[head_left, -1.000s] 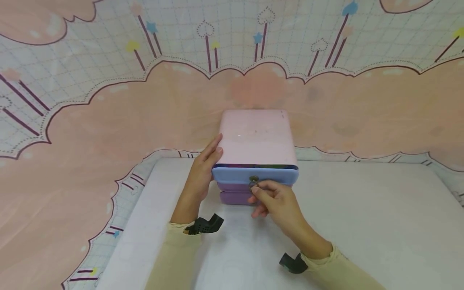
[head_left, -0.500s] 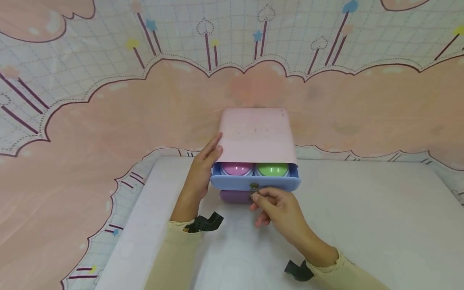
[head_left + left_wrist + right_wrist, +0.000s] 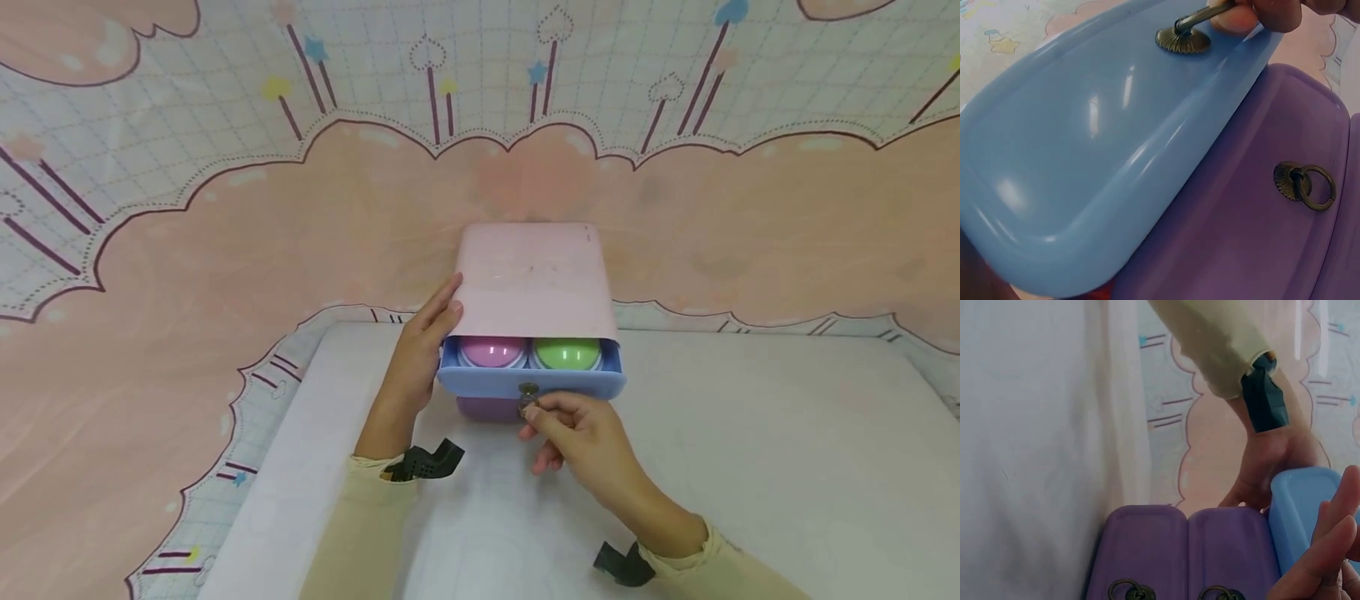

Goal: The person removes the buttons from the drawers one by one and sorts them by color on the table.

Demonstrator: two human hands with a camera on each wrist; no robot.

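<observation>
A small drawer cabinet (image 3: 536,279) with a pink top stands on the white table. Its blue top drawer (image 3: 480,383) is partly pulled out, baring a round pink-topped item (image 3: 492,351) and a round green-topped item (image 3: 567,353) side by side. My right hand (image 3: 588,437) pinches the drawer's bronze ring pull (image 3: 1207,14) between thumb and forefinger. Against the cabinet's left side lies my left hand (image 3: 416,354), fingers extended. Below the blue drawer are two purple drawers, one (image 3: 1229,540) above the other (image 3: 1147,540), both pushed in.
The white table (image 3: 750,450) spreads around the cabinet. Behind it hangs a peach-and-white patterned backdrop (image 3: 375,225), which also runs down the left side. A ring pull (image 3: 1316,187) hangs on the upper purple drawer. Dark straps (image 3: 427,460) stick out at both wrists.
The blue drawer has slid out toward me with my right hand on its ring pull, uncovering the pink and green tops. My left hand has stayed on the cabinet's side.
</observation>
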